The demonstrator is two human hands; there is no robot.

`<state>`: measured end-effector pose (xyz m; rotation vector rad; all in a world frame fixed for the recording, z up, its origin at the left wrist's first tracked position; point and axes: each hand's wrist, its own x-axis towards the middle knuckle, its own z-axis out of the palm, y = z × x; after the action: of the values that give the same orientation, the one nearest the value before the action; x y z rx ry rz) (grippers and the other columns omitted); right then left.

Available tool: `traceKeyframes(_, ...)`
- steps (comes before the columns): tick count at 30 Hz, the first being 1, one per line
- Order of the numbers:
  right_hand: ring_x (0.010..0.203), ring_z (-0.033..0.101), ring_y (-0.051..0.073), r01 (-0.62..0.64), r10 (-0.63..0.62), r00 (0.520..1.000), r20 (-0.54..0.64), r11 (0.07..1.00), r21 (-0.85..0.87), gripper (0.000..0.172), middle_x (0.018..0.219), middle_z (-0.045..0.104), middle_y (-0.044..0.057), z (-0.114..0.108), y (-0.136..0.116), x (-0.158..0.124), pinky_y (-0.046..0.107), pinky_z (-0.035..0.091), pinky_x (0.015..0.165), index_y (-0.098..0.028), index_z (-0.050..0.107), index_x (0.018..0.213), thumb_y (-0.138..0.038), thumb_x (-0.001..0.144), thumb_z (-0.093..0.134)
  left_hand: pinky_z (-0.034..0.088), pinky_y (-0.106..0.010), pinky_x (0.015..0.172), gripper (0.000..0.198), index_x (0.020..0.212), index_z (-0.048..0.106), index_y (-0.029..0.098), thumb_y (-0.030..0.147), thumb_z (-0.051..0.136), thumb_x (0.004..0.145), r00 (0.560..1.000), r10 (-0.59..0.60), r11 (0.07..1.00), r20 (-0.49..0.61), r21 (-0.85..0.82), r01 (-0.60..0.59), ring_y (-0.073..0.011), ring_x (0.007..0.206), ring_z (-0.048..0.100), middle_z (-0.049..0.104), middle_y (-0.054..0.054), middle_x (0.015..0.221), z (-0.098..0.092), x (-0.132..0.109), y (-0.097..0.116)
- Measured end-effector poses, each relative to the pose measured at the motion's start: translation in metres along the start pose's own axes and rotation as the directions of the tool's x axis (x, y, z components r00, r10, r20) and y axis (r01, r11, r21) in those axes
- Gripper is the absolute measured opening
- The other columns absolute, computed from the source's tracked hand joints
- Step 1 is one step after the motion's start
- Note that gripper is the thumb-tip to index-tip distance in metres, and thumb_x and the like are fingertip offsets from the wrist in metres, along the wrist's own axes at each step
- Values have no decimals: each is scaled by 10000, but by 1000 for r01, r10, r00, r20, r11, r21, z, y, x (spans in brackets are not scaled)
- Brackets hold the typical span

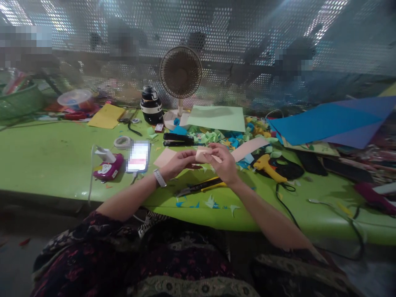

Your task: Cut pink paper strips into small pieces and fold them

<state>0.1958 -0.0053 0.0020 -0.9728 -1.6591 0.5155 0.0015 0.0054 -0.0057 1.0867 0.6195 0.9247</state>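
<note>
Between my two hands is a small folded piece of pale pink paper. My left hand, with a white band at the wrist, pinches its left side. My right hand grips the right side, thumb in front and fingers behind. On the table under my left hand lies a flat pink paper square. Beyond my right hand a pink paper strip rests on scraps. A yellow and black utility knife lies below my hands, and a black stapler sits just behind them.
A lit phone, a tape roll and a purple extension socket lie left. A small fan and a black bottle stand behind. Right are a yellow glue gun, its cable, and blue sheets. Scraps litter the green table.
</note>
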Motion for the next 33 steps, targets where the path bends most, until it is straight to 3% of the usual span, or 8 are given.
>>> traceKeyframes(4,920,681,223,-135,131,991,35,981,137,334,1071,692,89,2,-1,-1,409,569,849,-216,618,860,-528,809,724,590,-383,821,283,889,710,131,391,757,789,1000,24,996,10,-90,-23,-181,801,689,720,-58,849,1,-1,1)
traceKeyframes(7,880,688,215,-176,170,984,54,974,145,338,950,711,59,3,-1,-2,396,567,845,-216,627,919,-517,807,732,583,-330,821,333,928,719,129,368,833,727,999,51,998,-3,46,-50,-160,834,695,728,-58,940,4,-3,3)
traceKeyframes(11,892,690,213,-180,171,983,71,973,148,355,941,711,55,3,-1,-2,398,562,870,-215,616,921,-525,796,738,571,-305,816,369,964,718,128,396,831,739,999,45,983,-6,180,-43,-160,875,707,742,-72,974,8,-7,4)
traceKeyframes(16,913,685,212,-195,191,981,40,958,210,490,1002,700,66,6,-2,-1,391,570,864,-224,577,1025,-553,730,789,571,-310,814,418,998,714,126,429,829,734,998,60,976,-6,212,-57,-149,846,708,748,-90,1004,7,-7,3)
traceKeyframes(21,923,686,207,-186,179,982,53,959,213,496,1017,698,62,6,-3,-2,396,565,894,-226,581,1061,-552,745,781,563,-286,770,397,957,708,120,441,815,749,998,51,966,-33,256,-41,-152,833,712,747,-88,948,7,-6,3)
traceKeyframes(33,952,685,213,-162,153,986,61,971,174,462,1017,704,69,5,-5,-3,396,559,907,-221,600,1088,-534,780,747,561,-295,777,388,907,717,118,457,813,743,997,65,971,-45,234,-53,-146,805,703,734,-75,900,10,-8,2)
